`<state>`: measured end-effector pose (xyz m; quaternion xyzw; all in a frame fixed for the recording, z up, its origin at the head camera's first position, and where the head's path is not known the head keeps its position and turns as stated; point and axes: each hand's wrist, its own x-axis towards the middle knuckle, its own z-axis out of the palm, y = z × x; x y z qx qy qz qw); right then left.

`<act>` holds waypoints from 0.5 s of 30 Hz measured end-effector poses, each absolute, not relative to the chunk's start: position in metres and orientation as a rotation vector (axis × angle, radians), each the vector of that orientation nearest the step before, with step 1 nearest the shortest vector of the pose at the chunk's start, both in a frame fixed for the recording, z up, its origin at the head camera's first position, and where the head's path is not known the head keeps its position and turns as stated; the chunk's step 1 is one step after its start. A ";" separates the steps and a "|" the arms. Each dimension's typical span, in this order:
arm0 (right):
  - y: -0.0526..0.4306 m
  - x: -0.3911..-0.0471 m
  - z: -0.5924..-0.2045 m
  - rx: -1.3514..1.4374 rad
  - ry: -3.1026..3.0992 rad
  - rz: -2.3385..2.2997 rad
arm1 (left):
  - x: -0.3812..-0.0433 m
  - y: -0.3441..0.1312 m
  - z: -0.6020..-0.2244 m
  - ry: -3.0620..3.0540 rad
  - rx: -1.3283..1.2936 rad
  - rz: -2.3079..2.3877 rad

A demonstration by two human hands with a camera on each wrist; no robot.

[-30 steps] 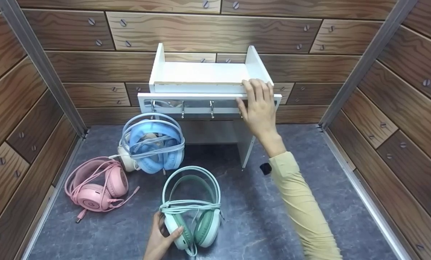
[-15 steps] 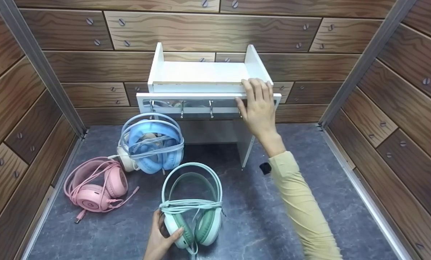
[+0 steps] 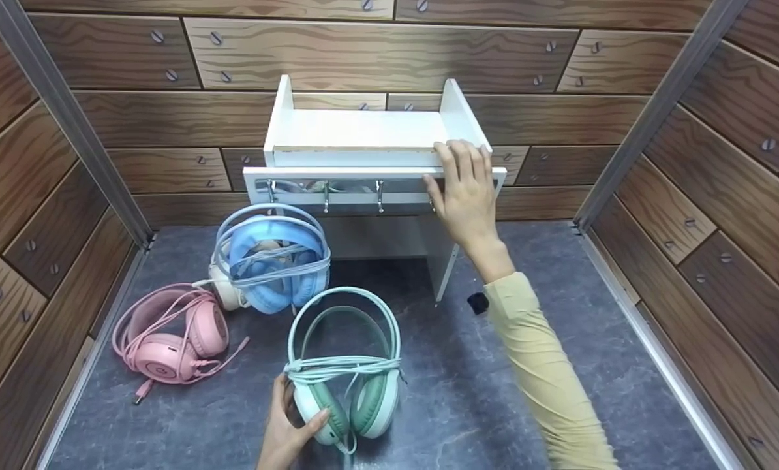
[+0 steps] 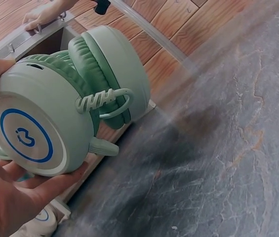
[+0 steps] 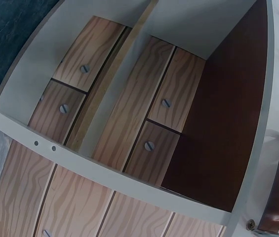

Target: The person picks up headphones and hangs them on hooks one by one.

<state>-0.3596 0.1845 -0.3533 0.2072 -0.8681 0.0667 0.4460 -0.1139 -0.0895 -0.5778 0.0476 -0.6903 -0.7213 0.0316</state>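
Observation:
My left hand (image 3: 288, 427) grips a mint-green headset (image 3: 384, 408) by one ear cup, fingers behind and thumb in front. Its cable is wound round the headband. In the left wrist view the headset (image 4: 35, 118) is raised above the floor, a blue logo on the near cup. My right hand (image 3: 471, 205) holds the right end of the hook panel (image 3: 353, 173) on a white shelf unit (image 3: 363, 130), fingers over its top edge and thumb on its front. A blue headset (image 3: 269, 297) hangs at the panel's left end. The right wrist view shows the unit without the hand.
A pink headset (image 3: 168, 356) lies on the grey floor (image 3: 468, 405) at the left. Partly behind the blue headset is a white one (image 3: 225, 287). Bare metal hooks (image 3: 380, 196) stick out along the panel. Wood-patterned walls (image 3: 376, 52) enclose the space.
The mint-green headset has risen slightly toward the shelf in my left hand. My right hand keeps its place on the panel, and the view shifts a little.

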 end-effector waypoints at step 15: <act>0.184 -0.360 -0.352 0.514 -2.141 0.180 | -0.115 -0.094 -0.571 -2.148 0.177 -2.088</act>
